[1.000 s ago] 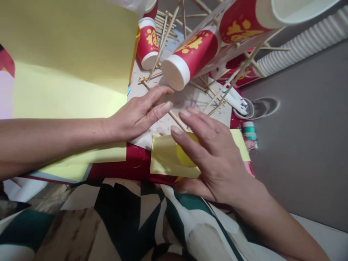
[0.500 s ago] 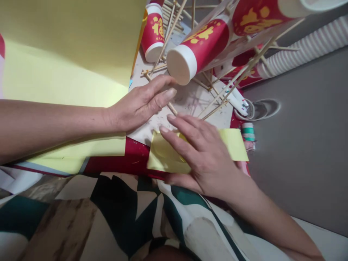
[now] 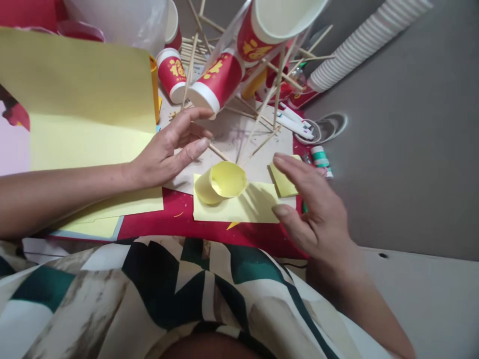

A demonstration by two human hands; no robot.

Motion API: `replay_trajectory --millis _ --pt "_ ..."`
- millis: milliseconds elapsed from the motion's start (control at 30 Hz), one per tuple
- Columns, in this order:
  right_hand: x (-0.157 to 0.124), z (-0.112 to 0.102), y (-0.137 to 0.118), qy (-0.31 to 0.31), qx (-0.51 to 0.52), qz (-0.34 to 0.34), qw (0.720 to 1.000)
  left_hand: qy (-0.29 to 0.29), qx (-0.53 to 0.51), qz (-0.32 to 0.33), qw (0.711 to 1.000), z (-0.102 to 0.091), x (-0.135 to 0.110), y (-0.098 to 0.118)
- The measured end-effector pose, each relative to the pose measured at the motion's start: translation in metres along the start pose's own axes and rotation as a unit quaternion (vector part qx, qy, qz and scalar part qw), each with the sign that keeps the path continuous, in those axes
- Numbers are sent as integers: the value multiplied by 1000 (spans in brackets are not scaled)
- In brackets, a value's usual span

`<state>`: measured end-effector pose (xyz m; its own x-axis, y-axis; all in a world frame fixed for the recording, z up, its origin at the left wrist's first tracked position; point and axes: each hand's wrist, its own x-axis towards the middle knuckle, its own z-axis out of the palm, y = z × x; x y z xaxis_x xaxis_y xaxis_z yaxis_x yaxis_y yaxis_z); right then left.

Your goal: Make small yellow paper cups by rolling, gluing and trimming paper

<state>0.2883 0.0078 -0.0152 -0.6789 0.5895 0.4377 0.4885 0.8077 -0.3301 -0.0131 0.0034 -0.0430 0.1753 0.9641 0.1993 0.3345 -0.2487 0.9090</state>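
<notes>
A short tube of yellow paper [image 3: 204,189] stands on a flat yellow paper strip [image 3: 258,207] near the table's front edge, its open end tilted toward me. My left hand [image 3: 170,149] hovers to the left of the tube, fingers loosely apart and holding nothing. Its index fingertip is at the white base of a red paper cup [image 3: 224,75]; whether they touch I cannot tell. To the right of the tube, my right hand [image 3: 318,214] is open, thumb and fingers spread. Just by its fingertips lies a second piece of yellow paper [image 3: 282,182].
Large yellow sheets [image 3: 93,114] cover the left side. Behind is a frame of thin wooden sticks [image 3: 277,94] around the cups. Another red cup [image 3: 172,75] stands back left. White markers [image 3: 294,122], a green-and-white roll [image 3: 319,156] and a stack of cups [image 3: 359,47] are right.
My right hand has lifted away to the right from over the yellow paper, uncovering the tube. My left hand stays near the cup's base, its fingers a little more curled. The view has shifted.
</notes>
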Motion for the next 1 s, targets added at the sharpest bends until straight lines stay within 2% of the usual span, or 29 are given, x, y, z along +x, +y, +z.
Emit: replay_trajectory --millis 100,167,267,333,533,700,800,900,1000 --pt "-16 9 5 -1 -17 25 1000 -12 36 42 998 0 -6 19" --pt "-24 15 4 -19 -29 24 999 -27 50 130 990 -1 -7 27" --pt "-32 26 -2 -82 -47 13 995 -69 99 295 948 -1 -2 30" --pt "-35 35 -4 -112 -65 4 992 -104 154 341 921 -1 3 29" --pt "-39 54 -1 -128 -92 -7 987 -173 296 340 876 5 13 37" --pt "-41 60 1 -102 -98 -6 990 -233 384 324 832 15 20 54" --pt "-44 64 3 -90 -105 -5 990 -263 421 317 808 24 22 54" --pt "-48 69 5 -86 -111 -4 990 -296 419 306 802 28 22 48" --pt "-50 71 7 -79 -109 -9 991 -316 406 289 807 28 21 48"
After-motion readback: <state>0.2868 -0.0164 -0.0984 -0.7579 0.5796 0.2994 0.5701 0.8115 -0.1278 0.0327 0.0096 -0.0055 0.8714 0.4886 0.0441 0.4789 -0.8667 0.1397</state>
